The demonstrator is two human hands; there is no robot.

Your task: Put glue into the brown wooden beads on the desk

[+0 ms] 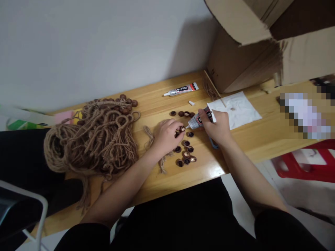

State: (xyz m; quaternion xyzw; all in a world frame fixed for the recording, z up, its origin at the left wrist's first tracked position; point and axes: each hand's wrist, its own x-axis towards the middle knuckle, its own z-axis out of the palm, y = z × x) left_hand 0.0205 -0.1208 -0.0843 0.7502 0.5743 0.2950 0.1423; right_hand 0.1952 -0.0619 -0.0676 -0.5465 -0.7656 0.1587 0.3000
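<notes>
Pinched in the fingers of my left hand [169, 136] is a small brown nutshell half [182, 129], its hollow side showing. My right hand [217, 127] is closed round a glue tube [196, 120], whose nozzle points left and meets or nearly meets the shell. Several loose shell halves [186, 143] lie on the table below the hands, some dark inside and some with pale insides. A few more shells [181, 113] sit just above them. Twine with frayed ends [162, 164] lies under and beside my left hand.
A big heap of knotted jute twine [104, 139] with brown round nuts [125, 104] covers the left. A second glue tube [181, 89] and a white cap [191, 103] lie behind. On the right are a white packet [242, 111], a cardboard box [235, 66] and a red stool [309, 164].
</notes>
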